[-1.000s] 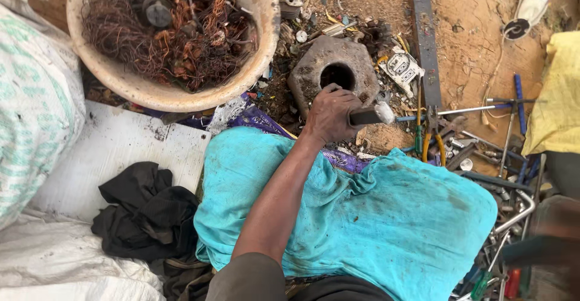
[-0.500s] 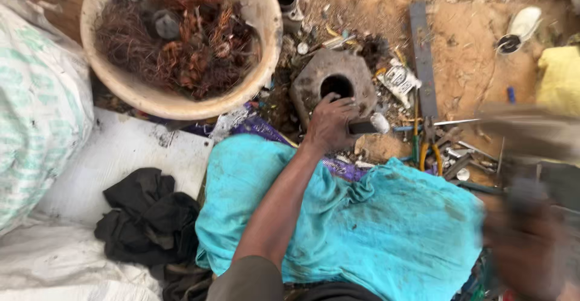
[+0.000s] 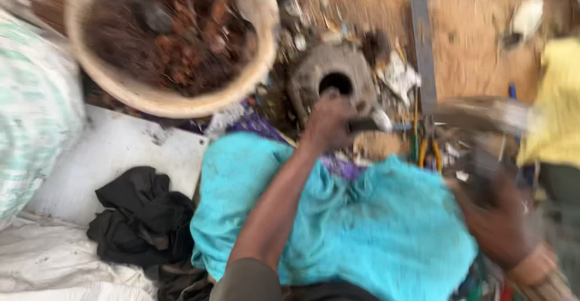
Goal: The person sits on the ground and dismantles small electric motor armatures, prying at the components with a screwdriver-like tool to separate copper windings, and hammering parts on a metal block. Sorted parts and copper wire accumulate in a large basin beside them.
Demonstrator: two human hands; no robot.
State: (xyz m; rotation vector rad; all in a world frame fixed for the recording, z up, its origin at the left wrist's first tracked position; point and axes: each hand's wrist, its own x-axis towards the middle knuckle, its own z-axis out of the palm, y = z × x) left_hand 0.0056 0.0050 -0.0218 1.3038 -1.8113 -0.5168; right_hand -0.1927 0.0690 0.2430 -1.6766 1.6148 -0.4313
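My left hand (image 3: 329, 123) is closed around a dark-handled tool with a metal tip (image 3: 370, 123), held against the near side of a grey round metal housing (image 3: 314, 74) with a dark hole in it. My left forearm crosses a turquoise cloth (image 3: 386, 228) over my lap. My right hand (image 3: 495, 216) is low at the right and heavily blurred. It grips a hammer-like tool whose blurred grey head (image 3: 477, 111) is up to the right of the housing.
A large tan bowl (image 3: 151, 99) of tangled reddish wire sits at the top left. A white sack (image 3: 30, 108), a white board (image 3: 115, 156) and a black cloth (image 3: 142, 216) lie at the left. Scattered pliers, metal bars and scrap (image 3: 423, 53) cover the sandy ground; a yellow cloth (image 3: 553, 102) is at the right.
My right hand has come into view at the lower right with the blurred tool swinging. My left hand stays on the dark-handled tool at the housing. The view has shifted slightly.
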